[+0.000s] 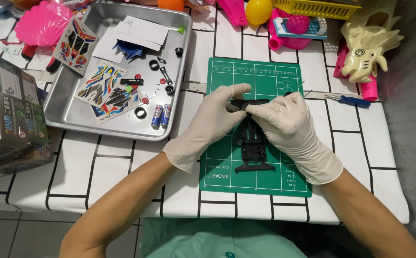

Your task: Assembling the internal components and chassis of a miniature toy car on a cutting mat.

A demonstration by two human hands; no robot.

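A black plastic toy car chassis (252,148) lies lengthwise over a green cutting mat (227,76). My left hand (213,122), in a white glove, grips the chassis at its far end from the left. My right hand (289,124), also gloved, holds the same far end from the right, fingers pinched on the black part. The near end of the chassis rests on the mat; the far end is partly hidden by my fingers.
A metal tray (64,107) at the left holds sticker sheets (98,83), small black wheels, red parts and two small batteries (161,115). A printed box (7,112) stands at far left. A blue screwdriver (351,100) lies right of the mat. Colourful toys line the table's far edge.
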